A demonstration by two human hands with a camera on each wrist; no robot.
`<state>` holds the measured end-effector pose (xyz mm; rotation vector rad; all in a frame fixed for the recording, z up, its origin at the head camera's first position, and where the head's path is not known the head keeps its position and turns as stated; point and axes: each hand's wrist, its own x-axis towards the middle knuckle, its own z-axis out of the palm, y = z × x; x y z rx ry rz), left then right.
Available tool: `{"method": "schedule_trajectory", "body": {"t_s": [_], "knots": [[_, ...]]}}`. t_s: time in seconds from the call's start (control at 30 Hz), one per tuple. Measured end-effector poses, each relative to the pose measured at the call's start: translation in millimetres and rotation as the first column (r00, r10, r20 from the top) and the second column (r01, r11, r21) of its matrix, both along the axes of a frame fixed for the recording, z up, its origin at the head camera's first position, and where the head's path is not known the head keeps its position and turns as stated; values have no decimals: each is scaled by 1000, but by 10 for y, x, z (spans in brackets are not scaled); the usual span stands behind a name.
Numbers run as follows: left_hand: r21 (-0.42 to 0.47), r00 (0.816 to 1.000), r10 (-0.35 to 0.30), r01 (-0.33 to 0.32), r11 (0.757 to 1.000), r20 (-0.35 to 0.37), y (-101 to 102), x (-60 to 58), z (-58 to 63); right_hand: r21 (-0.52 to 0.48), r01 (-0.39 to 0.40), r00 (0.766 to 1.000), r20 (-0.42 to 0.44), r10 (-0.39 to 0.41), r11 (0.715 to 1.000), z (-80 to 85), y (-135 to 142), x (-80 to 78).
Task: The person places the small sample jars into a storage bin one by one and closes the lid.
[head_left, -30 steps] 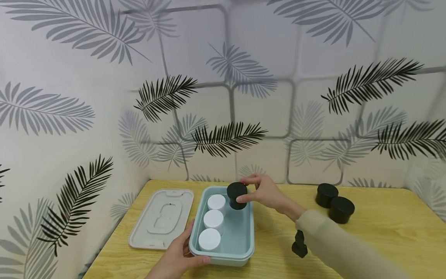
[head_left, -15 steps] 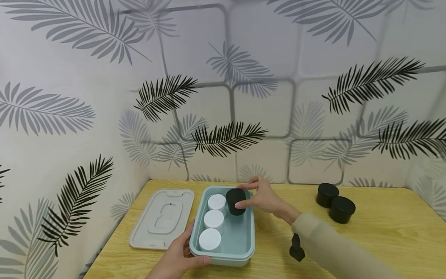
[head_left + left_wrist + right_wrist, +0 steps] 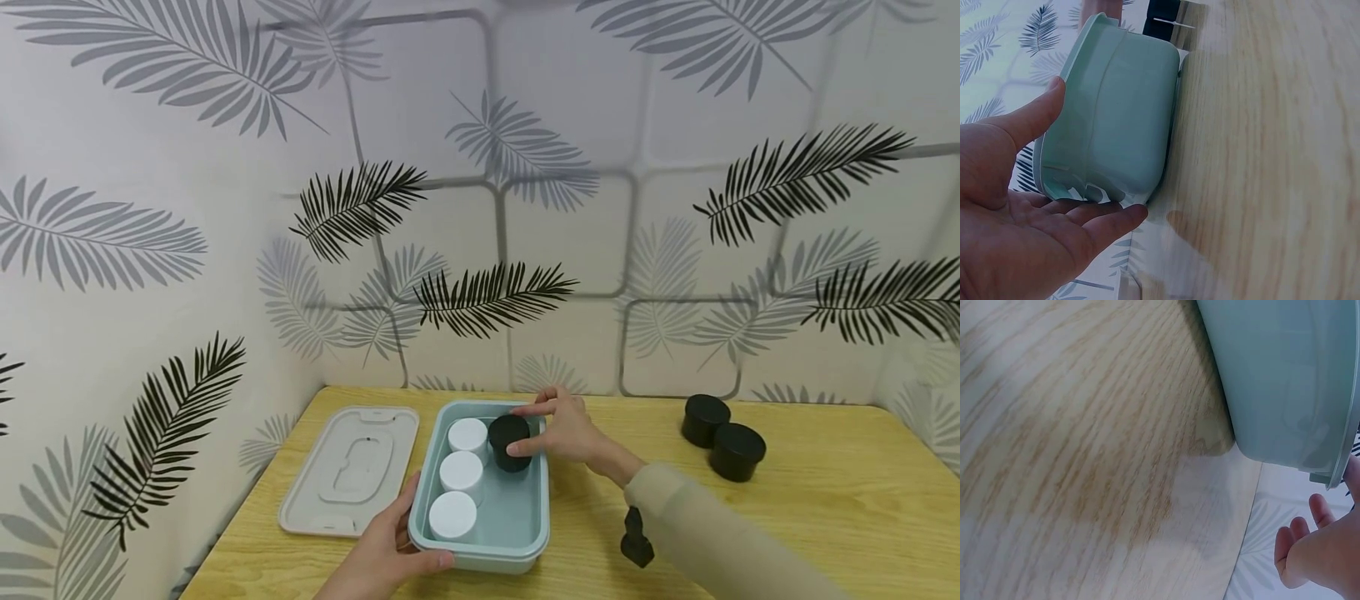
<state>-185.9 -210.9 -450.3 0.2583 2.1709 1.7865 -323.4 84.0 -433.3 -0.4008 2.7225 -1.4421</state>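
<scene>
A pale blue-green plastic box (image 3: 525,546) stands on the wooden table. Three white-lidded jars (image 3: 453,516) line its left side. My left hand (image 3: 378,546) holds the box's near left corner, thumb at the front rim and fingers along the side; the left wrist view shows this hand (image 3: 1041,219) against the box wall. Inside the far right corner, my right hand (image 3: 572,435) holds a round black jar (image 3: 510,442) by thumb and fingers, beside the farthest white jar. In the right wrist view the box wall (image 3: 1285,381) hides this jar, leaving part of the right hand (image 3: 1322,550) visible.
Left of the box lies a flat whitish lid (image 3: 351,471). Two more black jars (image 3: 705,420) stand close together at the right on the table (image 3: 840,500). A patterned wall (image 3: 570,350) rises behind the table's back edge. A black strap piece hangs under the right sleeve (image 3: 712,525).
My right hand has lowered the black jar into the far right corner of the box, moving slightly toward me. The left hand keeps its hold on the box.
</scene>
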Motion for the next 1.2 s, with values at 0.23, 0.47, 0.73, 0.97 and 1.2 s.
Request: {"method": "schedule_trajectory", "body": {"t_s": [0.23, 0.47, 0.73, 0.97, 1.2], "knots": [[1, 1000, -5, 5, 1000, -4, -9, 5, 3, 22, 10, 1000, 17, -11, 1000, -11, -12, -9], [-2, 1000, -6, 6, 1000, -3, -16, -3, -2, 87, -30, 1000, -1, 30, 996, -26, -13, -42], [-14, 1000, -7, 7, 1000, -16, -14, -4, -18, 121, -59, 998, -10, 61, 991, 34, -6, -15], [-21, 1000, 0, -1, 1000, -14, -11, -11, -8, 192, -54, 998, -25, 60, 980, 109, -10, 10], [-17, 1000, -2, 2, 1000, -20, -13, -2, -9, 270, -47, 994, -87, 73, 962, 128, -35, 9]]}}
